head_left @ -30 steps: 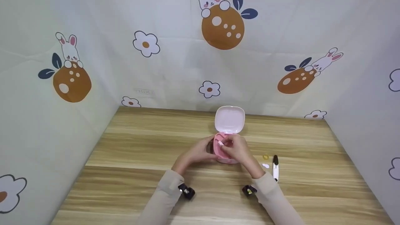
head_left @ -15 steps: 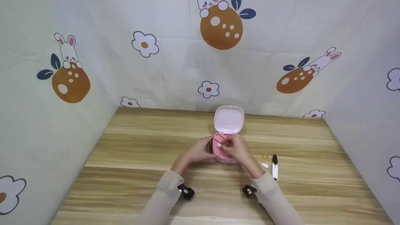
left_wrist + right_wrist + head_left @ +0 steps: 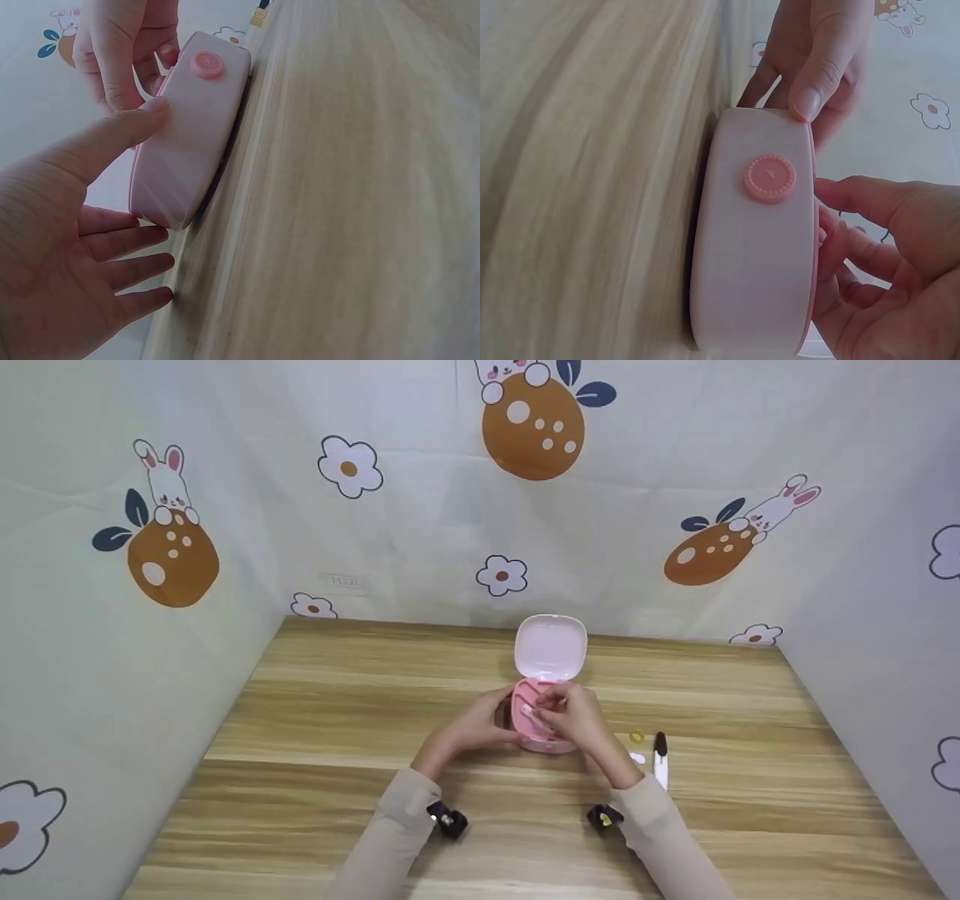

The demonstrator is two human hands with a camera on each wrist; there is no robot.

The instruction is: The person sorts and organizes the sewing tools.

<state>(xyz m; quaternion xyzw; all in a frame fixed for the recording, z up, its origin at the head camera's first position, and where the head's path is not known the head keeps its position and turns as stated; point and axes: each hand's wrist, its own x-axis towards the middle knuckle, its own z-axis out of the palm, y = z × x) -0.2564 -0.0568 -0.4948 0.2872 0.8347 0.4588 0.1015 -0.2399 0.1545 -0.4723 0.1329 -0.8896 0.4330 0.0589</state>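
Observation:
A pink box (image 3: 519,712) stands on the table with its pale lid (image 3: 551,647) raised at the back; its base holds a pink divided tray. My left hand (image 3: 480,721) grips its left side, thumb on the front edge and fingers along the side. My right hand (image 3: 576,716) is over the tray with bent fingers, its fingertips inside the box. In the right wrist view, the thumb and finger of my right hand (image 3: 911,240) look apart. A small white slender piece (image 3: 526,710) lies in the tray beside those fingertips; its exact kind is unclear. A round pink button (image 3: 770,178) sits on the box's front.
Right of the box lie a small yellow ring-like item (image 3: 637,736), a small white flat piece (image 3: 637,759) and a black-and-white slim tool (image 3: 661,757), partly hidden by the sleeve. A patterned cloth (image 3: 420,525) rises behind the wooden table (image 3: 360,675).
My right hand has drawn slightly right from the white piece, which has come down from its fingertips into the tray. My left hand keeps its place on the box.

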